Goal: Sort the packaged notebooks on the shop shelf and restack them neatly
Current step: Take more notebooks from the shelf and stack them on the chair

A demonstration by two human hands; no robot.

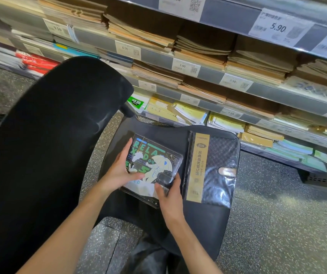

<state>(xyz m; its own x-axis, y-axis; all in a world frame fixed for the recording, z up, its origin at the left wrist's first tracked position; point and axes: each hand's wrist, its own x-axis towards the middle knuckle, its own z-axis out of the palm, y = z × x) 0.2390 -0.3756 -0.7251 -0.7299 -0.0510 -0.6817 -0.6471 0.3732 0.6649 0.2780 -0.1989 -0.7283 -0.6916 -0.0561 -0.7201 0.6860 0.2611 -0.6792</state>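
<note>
A small plastic-wrapped notebook [155, 165] with a black cover, green "RELAX" letters and a pale cartoon figure lies on a black chair seat [204, 220]. My left hand [119, 173] rests on its left side with fingers spread over the cover. At its lower right corner my right hand [169, 191] grips the edge. Both hands hold it. Right beside it lies a larger wrapped black quilted notebook [216, 169] with a gold paper band marked "25K".
The chair's black backrest [46, 147] fills the left. Behind the seat rise shop shelves [267, 95] with stacks of brown kraft notebooks [202, 48], yellow and green ones lower down, and price tags. Speckled floor [277, 214] lies to the right.
</note>
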